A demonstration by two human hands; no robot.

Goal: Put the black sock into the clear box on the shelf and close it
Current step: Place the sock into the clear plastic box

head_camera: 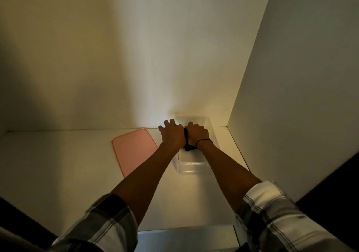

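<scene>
- Shelf: pale, flat board inside a light-walled alcove, dimly lit, brightest near the back wall at centre.
- Pink lid: lies flat on the shelf, left of the clear box. It is a rounded rectangle; its long axis runs from the near left to the far right, angled toward the back wall. Its right edge passes under the left forearm, so contact with the box cannot be confirmed.
- Left sleeve: plaid, rolled up, forearm bare and reaching forward.
- Left hand: palm down over the box's left far part, fingers curled forward and downward. It presses against the black sock on its right side; whether the fingers close around the sock cannot be told.
- Black sock: bunched between the two hands, over the open box and within its outline. Only a narrow dark strip shows, running near to far, with a small end hanging toward the viewer at the wrists. Whether it rests on the box floor cannot be told.
- Clear box: transparent, rectangular, open-topped, standing on the shelf close to the right side wall. Its long axis runs from near to far, toward the back wall.
- Right hand: knuckles up, fingers folded down into a closed posture, touching the sock; the grip itself is hidden.
- Black band: thin, around the right wrist.
- Right sleeve: plaid, rolled up.
</scene>
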